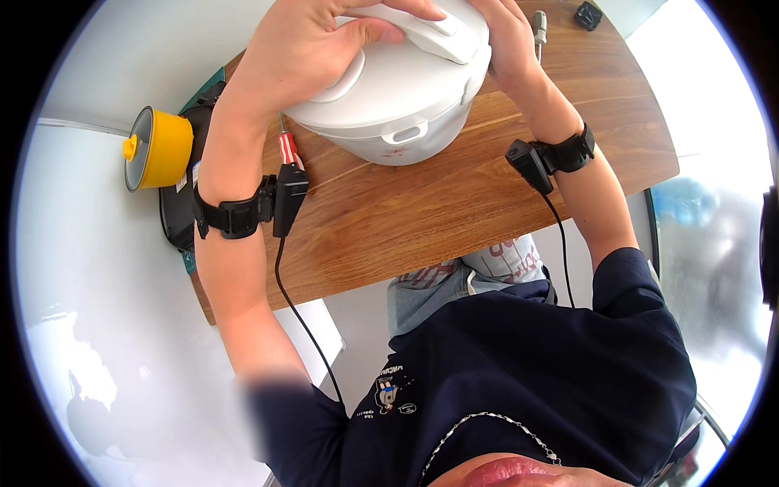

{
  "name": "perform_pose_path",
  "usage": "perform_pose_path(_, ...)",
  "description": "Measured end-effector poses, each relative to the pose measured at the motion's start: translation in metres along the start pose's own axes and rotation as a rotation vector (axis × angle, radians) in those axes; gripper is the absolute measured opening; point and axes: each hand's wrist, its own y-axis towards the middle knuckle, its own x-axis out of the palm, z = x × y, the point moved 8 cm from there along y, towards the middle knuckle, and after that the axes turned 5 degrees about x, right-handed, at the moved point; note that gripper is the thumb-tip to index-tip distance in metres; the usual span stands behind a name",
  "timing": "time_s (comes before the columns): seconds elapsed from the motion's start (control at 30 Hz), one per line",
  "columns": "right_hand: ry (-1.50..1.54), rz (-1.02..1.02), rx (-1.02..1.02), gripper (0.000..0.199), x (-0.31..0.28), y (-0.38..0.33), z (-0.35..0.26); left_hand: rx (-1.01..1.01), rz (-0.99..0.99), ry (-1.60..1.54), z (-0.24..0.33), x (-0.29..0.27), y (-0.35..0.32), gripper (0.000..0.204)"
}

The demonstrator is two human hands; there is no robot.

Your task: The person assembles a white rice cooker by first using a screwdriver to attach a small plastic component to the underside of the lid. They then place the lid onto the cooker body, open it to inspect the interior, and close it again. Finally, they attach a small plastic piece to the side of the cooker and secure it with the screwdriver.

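A white rice cooker [393, 97] stands on the wooden table at the top of the view, cut off by the upper edge. My left hand [324, 40] is over its lid, thumb and fingers closed around the raised white handle [446, 36]. Against the cooker's right side lies my right hand [507, 49], curved around the lid's edge; its fingertips are out of sight. A red-and-white screwdriver handle [290, 150] shows beside my left forearm. Beyond my right hand lies another screwdriver [540, 28] with a pale grey handle.
A yellow pot with a lid [166, 150] stands at the left, next to a black case [174, 213] partly behind my left forearm. A small black object [587, 15] sits at the far right of the table [389, 235]. Black cables hang from both wrist straps.
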Motion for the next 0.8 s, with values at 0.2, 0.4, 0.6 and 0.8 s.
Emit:
perform_pose_path(0.2, 0.007, 0.021, 0.010, 0.041, -0.0013, 0.0010, 0.0015, -0.034, -0.037, 0.005, 0.0000, 0.0017, 0.0011, 0.039)
perform_pose_path(0.4, -0.009, 0.012, 0.011, 0.042, -0.0005, 0.0007, -0.0001, -0.010, -0.022, 0.043, 0.0014, 0.0018, -0.0004, 0.042)
perform_pose_path(0.6, 0.024, 0.018, 0.053, 0.042, 0.0015, -0.0005, 0.0005, -0.026, -0.024, 0.053, 0.0032, 0.0031, -0.0006, 0.042)
perform_pose_path(0.8, -0.004, 0.005, 0.002, 0.045, -0.0016, 0.0018, 0.0003, 0.020, -0.033, 0.079, 0.0064, 0.0014, 0.0000, 0.042)
